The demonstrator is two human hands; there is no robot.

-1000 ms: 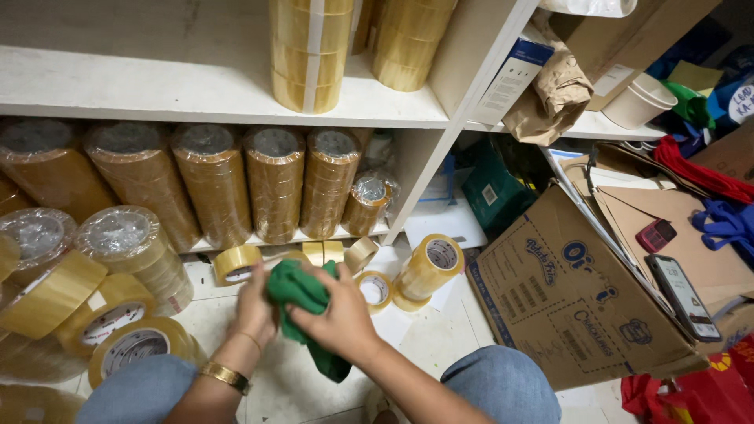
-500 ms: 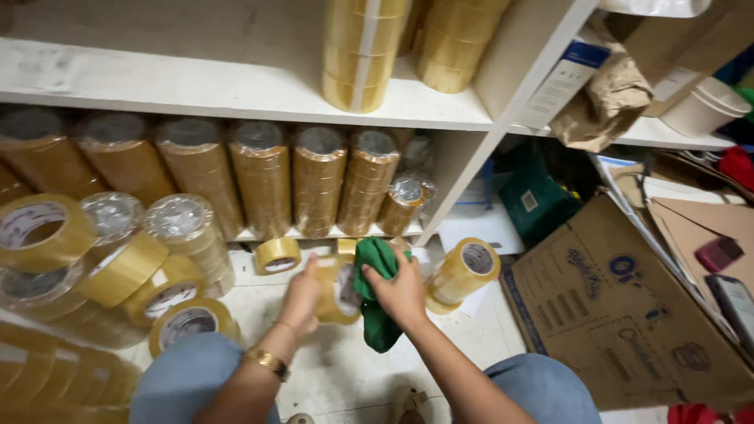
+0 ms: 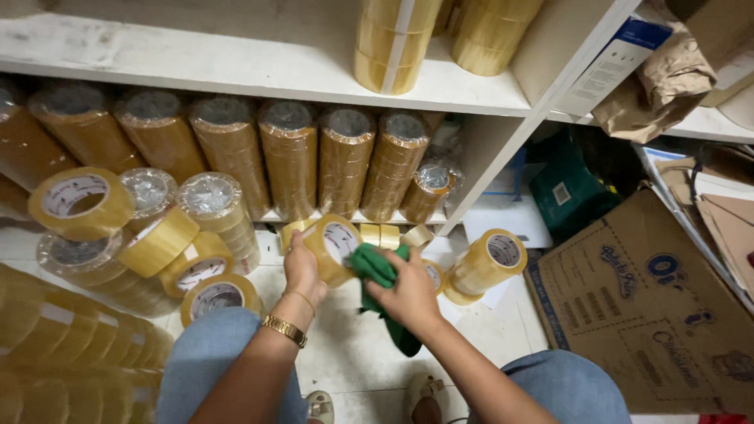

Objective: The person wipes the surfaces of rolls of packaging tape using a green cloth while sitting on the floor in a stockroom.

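Note:
My left hand (image 3: 302,271) holds a roll of yellowish packing tape (image 3: 334,247) up off the floor, its white core facing me. My right hand (image 3: 410,292) grips a green cloth (image 3: 377,275) and presses it against the right side of that roll. The cloth's tail hangs down below my right wrist. A gold watch (image 3: 284,330) sits on my left wrist. Both knees in blue jeans show at the bottom of the view.
Wrapped tape stacks (image 3: 290,157) fill the lower white shelf (image 3: 259,74). Loose rolls (image 3: 82,204) lie piled at the left, and one roll (image 3: 488,263) lies right of my hands. A cardboard box (image 3: 652,306) stands at the right, beside a green bag (image 3: 567,196).
The view has shifted right and closer. My left hand has lifted the tape roll higher, and the cloth in my right hand has moved up against it.

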